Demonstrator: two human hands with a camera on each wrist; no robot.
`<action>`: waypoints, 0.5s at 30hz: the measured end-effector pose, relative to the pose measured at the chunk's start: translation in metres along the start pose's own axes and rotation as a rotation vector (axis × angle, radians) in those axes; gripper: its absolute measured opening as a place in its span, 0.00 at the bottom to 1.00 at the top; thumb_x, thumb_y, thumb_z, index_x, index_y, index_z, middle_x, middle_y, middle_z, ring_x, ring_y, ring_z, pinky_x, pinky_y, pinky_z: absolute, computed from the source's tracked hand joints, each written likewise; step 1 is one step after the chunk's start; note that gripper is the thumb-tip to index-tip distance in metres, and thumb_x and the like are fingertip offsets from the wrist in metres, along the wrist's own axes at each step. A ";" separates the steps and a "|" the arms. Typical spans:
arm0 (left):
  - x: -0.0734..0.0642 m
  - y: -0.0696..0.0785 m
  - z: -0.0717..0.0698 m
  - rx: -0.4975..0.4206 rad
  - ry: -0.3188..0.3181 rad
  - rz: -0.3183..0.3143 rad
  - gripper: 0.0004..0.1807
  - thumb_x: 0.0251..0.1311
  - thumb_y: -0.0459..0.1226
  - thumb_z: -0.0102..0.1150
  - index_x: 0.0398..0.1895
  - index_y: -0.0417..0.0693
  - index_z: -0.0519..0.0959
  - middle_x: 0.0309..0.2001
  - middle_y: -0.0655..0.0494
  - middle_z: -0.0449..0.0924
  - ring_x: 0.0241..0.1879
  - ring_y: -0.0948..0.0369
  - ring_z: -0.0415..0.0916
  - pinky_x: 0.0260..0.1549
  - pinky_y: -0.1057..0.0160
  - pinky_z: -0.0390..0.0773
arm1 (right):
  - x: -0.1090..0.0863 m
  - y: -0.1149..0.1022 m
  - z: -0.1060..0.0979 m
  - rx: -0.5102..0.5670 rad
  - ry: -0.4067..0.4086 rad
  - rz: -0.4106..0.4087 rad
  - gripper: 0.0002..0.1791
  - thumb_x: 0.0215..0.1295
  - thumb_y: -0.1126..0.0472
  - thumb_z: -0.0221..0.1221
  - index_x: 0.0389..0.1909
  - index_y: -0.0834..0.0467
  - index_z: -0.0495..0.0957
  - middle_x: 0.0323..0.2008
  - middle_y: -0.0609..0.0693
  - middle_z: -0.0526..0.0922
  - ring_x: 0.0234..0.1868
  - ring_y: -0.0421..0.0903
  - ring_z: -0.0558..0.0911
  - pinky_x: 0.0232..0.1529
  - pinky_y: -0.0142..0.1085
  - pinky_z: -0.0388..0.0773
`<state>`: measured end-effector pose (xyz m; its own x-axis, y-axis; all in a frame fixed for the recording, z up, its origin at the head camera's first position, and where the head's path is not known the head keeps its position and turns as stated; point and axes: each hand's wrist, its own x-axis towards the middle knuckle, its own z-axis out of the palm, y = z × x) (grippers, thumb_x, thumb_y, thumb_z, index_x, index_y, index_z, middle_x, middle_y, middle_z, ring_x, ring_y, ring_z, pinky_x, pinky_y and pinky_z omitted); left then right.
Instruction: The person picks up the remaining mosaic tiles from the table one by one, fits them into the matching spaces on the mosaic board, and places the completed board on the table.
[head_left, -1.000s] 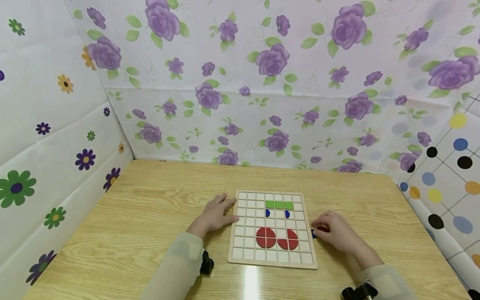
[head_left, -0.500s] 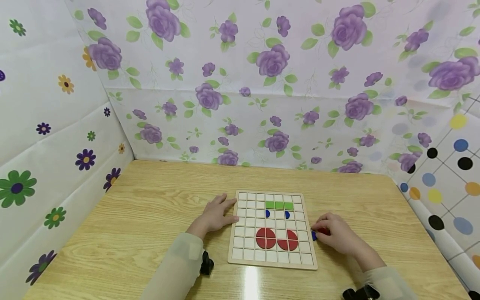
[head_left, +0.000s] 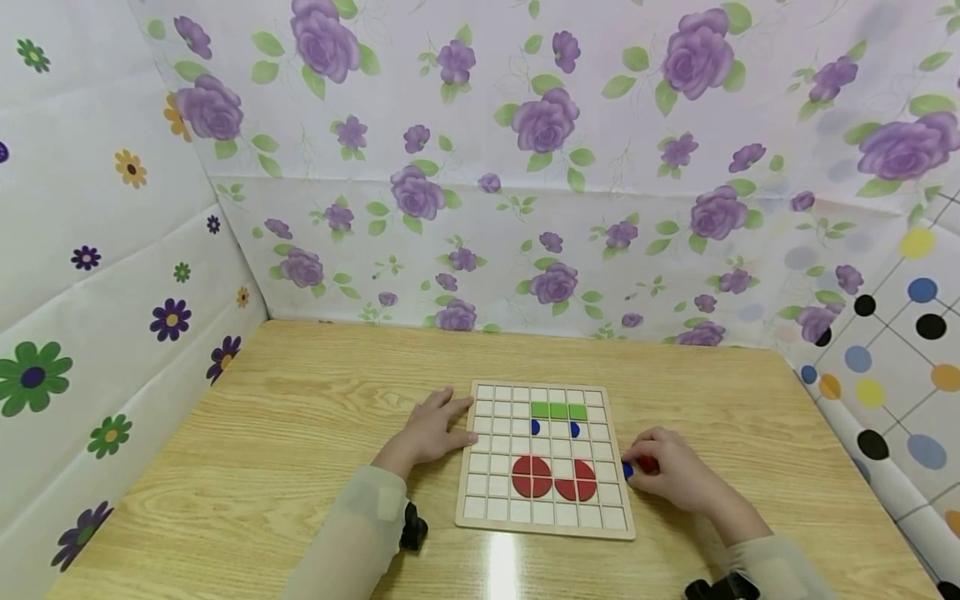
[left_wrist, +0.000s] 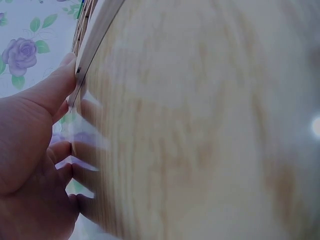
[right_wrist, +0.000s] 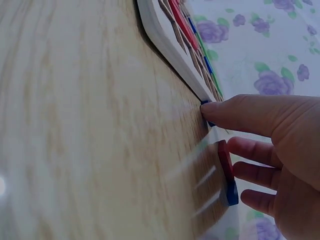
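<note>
A square wooden grid board [head_left: 487,508] lies on the table. In it are several green squares [head_left: 558,411], two blue half-round pieces [head_left: 575,429], a full red disc of quarter pieces [head_left: 532,476] and a three-quarter red disc [head_left: 577,481]. My left hand [head_left: 429,427] rests at the board's left edge, thumb touching the frame, fingers spread. By the right edge, my right hand [head_left: 672,469] pinches a small blue piece [head_left: 627,471] between thumb and a fingertip. The right wrist view shows a red piece [right_wrist: 225,160] and another blue piece [right_wrist: 232,194] beside the other fingers.
The wood-grain table [head_left: 315,417] spreads around the board. A flower-print cloth [head_left: 487,250] stands at the back, with further patterned cloths on both sides. Each wrist carries a black mount [head_left: 413,527].
The right hand has shifted very slightly and more of the blue piece now shows at its fingertips. The left hand and the board have stayed still.
</note>
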<state>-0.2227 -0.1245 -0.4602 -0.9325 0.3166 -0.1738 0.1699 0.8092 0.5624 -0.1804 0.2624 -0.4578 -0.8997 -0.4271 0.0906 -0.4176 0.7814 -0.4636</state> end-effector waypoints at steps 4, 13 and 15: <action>0.000 -0.001 0.001 0.002 0.003 -0.001 0.37 0.61 0.53 0.57 0.72 0.58 0.59 0.75 0.44 0.43 0.75 0.45 0.36 0.71 0.41 0.37 | 0.001 -0.002 0.000 0.002 -0.004 -0.002 0.08 0.52 0.61 0.68 0.35 0.52 0.82 0.43 0.51 0.76 0.46 0.49 0.74 0.46 0.44 0.73; 0.000 -0.001 0.001 0.001 0.009 0.000 0.36 0.61 0.53 0.57 0.72 0.58 0.60 0.75 0.44 0.43 0.75 0.45 0.36 0.71 0.40 0.37 | 0.005 -0.003 0.002 0.062 -0.027 0.070 0.09 0.54 0.64 0.67 0.32 0.51 0.77 0.36 0.44 0.77 0.39 0.41 0.73 0.40 0.35 0.72; 0.000 0.000 0.001 -0.001 0.011 0.002 0.36 0.61 0.53 0.57 0.72 0.58 0.60 0.75 0.44 0.43 0.75 0.45 0.36 0.71 0.40 0.37 | 0.006 -0.004 0.003 0.079 -0.036 0.091 0.08 0.55 0.64 0.66 0.31 0.52 0.76 0.32 0.43 0.77 0.35 0.39 0.72 0.36 0.32 0.72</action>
<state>-0.2226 -0.1243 -0.4612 -0.9355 0.3127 -0.1643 0.1711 0.8081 0.5637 -0.1837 0.2552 -0.4578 -0.9277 -0.3732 0.0139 -0.3218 0.7799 -0.5368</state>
